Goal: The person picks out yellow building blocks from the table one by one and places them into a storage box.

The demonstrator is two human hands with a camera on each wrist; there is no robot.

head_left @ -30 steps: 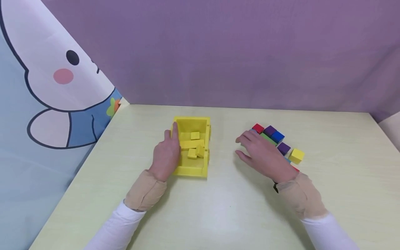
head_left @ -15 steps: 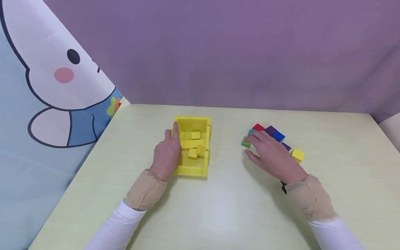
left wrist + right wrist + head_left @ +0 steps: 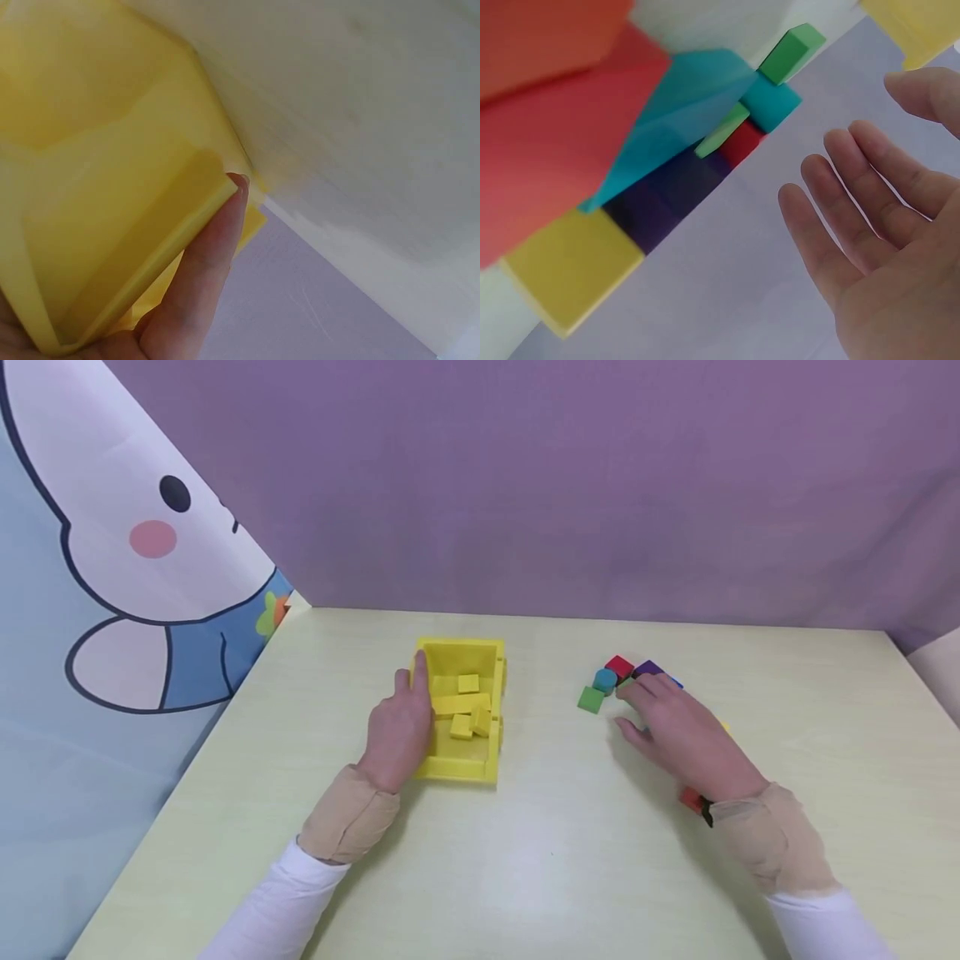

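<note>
In the head view, my left hand (image 3: 401, 727) holds the left wall of a yellow box (image 3: 457, 769), its index finger lying along the rim. Seen from the left wrist, a fingertip reaches over the box's edge. Several small yellow blocks (image 3: 461, 704) lie inside. My right hand (image 3: 686, 739) hovers over a group of coloured blocks, thumb apart from the fingers and nothing held. Its fingertips are right by a green block (image 3: 625, 687). The right wrist view shows a yellow block (image 3: 574, 270), a teal piece (image 3: 679, 105) and a large red block (image 3: 562, 165) close by.
Another green block (image 3: 591, 699), a teal cylinder (image 3: 605, 681) and a red block (image 3: 618, 667) sit left of the group. A purple block (image 3: 648, 669) is behind the fingers; one more red block (image 3: 691, 799) lies near the right wrist. A purple backdrop (image 3: 585, 485) closes the table's far side.
My right hand has moved rightward over the blocks, uncovering the left green block and the teal cylinder and covering the blue and yellow ones. My left hand and the box stay put.
</note>
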